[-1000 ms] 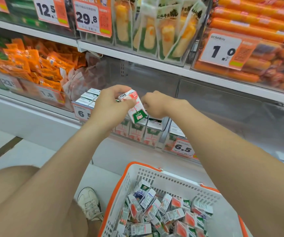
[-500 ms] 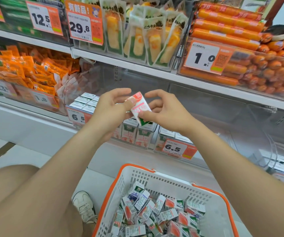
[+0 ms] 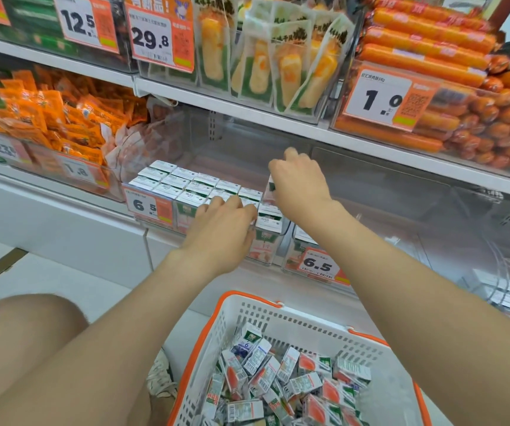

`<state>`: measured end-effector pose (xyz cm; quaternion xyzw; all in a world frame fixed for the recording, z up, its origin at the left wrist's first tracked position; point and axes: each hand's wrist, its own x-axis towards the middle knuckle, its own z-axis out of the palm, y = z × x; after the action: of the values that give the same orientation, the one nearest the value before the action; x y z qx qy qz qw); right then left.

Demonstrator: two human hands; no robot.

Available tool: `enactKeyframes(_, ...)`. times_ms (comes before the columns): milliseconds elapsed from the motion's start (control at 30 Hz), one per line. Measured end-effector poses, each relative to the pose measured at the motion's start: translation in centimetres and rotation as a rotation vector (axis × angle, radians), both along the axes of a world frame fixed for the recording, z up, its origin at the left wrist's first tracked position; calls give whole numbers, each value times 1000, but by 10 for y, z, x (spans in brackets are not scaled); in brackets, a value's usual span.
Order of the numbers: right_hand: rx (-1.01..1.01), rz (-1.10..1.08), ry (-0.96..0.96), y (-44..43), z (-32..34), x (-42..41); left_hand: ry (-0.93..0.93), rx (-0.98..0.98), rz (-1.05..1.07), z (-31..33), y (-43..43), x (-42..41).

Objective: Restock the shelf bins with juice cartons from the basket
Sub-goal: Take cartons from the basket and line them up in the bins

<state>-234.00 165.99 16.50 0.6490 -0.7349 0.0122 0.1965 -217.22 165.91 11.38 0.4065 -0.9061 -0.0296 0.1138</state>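
My right hand (image 3: 298, 182) is shut on a small white, red and green juice carton (image 3: 269, 190), held at the right end of the clear shelf bin (image 3: 249, 142). Only a strip of the carton shows past my fingers. Rows of upright juice cartons (image 3: 186, 182) fill the bin's left and front. My left hand (image 3: 223, 224) rests on the front row with fingers curled on the carton tops, holding nothing that I can see. Below, a white basket with an orange rim (image 3: 281, 325) holds several loose cartons (image 3: 278, 382).
A second clear bin (image 3: 401, 216) to the right, tagged 6.5 (image 3: 318, 265), holds a few cartons at its front. Orange snack packs (image 3: 50, 115) fill the bin to the left. An upper shelf (image 3: 278, 124) with sausages (image 3: 432, 50) overhangs. My knee (image 3: 26, 327) and shoe (image 3: 161, 379) are at lower left.
The carton passed from both hands to my right hand alone, which carried it right and down to the bin. My left hand dropped onto the front row of cartons.
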Motion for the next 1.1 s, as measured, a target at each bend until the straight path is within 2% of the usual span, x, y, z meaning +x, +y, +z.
enactKeyframes(67,96,-10,9,-7,3,5,-17,-21,6,-2,1,0)
enactKeyframes(267,389,18,-117,-16,2,-4,10,-23,0,-7,1,-2)
enactKeyframes(367,446,46,-109,-14,4,-5,60,1,-8,-8,-1,-1)
enactKeyframes(433,396,69,-40,-5,1,-4,139,18,-11,-9,-1,0)
enactKeyframes(500,233,142,17,11,-9,-6,241,-16,-3,-9,4,0)
enactKeyframes(567,10,226,-45,40,-25,-7,327,-83,11,-8,14,1)
enactKeyframes(633,-219,330,-184,78,-42,-3,349,-50,4,-11,26,1)
enactKeyframes(667,-261,367,-246,99,-50,1,324,19,-14,-17,34,1)
enactKeyframes(733,-188,381,-368,136,-70,7,168,195,-62,-34,50,-2)
enactKeyframes(867,237,204,-439,182,-125,6,-356,355,-207,-82,79,-13)
enactKeyframes(933,421,140,-442,195,-155,1,-545,438,-265,-114,87,-20)
enactKeyframes(1000,545,83,-459,207,-186,-9,-665,505,-298,-151,90,-25)
enactKeyframes(1100,662,-12,-488,219,-227,-24,-744,550,-290,-194,90,-27)
